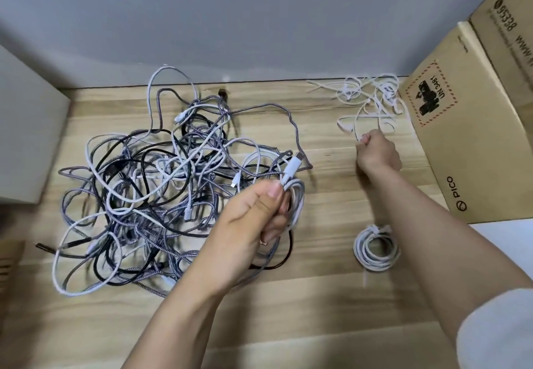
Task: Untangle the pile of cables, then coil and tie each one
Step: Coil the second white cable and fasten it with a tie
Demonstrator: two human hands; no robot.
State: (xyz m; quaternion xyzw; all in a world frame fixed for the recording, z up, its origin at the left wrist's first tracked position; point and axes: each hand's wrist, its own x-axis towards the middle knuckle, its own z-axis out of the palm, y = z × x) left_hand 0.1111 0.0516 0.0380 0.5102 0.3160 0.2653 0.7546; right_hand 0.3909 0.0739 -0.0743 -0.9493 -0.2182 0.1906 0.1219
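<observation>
A big tangle of white, black and grey braided cables (150, 189) covers the left half of the wooden table (331, 305). My left hand (253, 218) grips a coiled white cable (294, 192) at the pile's right edge, its white plug sticking up past my thumb. Far right, my right hand (375, 150) pinches one strip from a loose heap of white ties (372, 100) near the wall. A finished white coil (376, 249), bound with a tie, lies on the table below my right forearm.
A large cardboard box (473, 126) stands against the wall at the right, close to the ties. A pale box or panel (26, 137) borders the table on the left. A grey wall runs along the back edge.
</observation>
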